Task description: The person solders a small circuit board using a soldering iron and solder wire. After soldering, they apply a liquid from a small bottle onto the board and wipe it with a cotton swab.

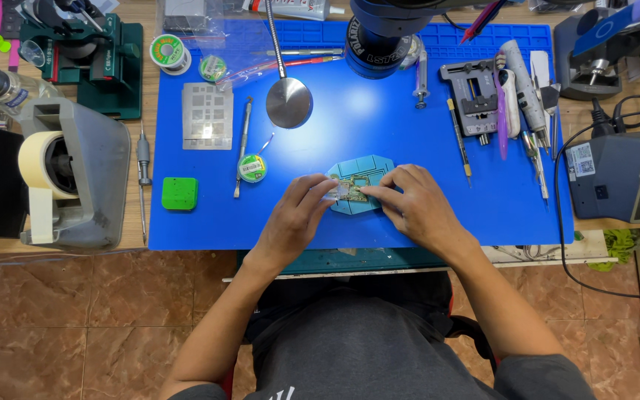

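At nine o'clock a roll of pale tape (38, 159) sits in a grey holder (87, 174). A little green block (179, 193) lies near it on the blue mat (379, 133). At ten o'clock is a flat metal plate with holes (207, 115), and a small round spool (252, 168) lies closer in. In the middle, at six o'clock, the left hand (296, 215) pinches a small pale piece down onto the little green board (355, 187). The board rests on a teal pad (363, 172). The right hand (412, 204) has its fingers curled and pressed on the board's right edge, holding it in place. The piece seems just placed, so I think the job is partly done and pressing is left. At two o'clock lie a grey clamp (472, 96) and thin tools (533, 152). At three o'clock stands a dark box with a screen (620, 174)
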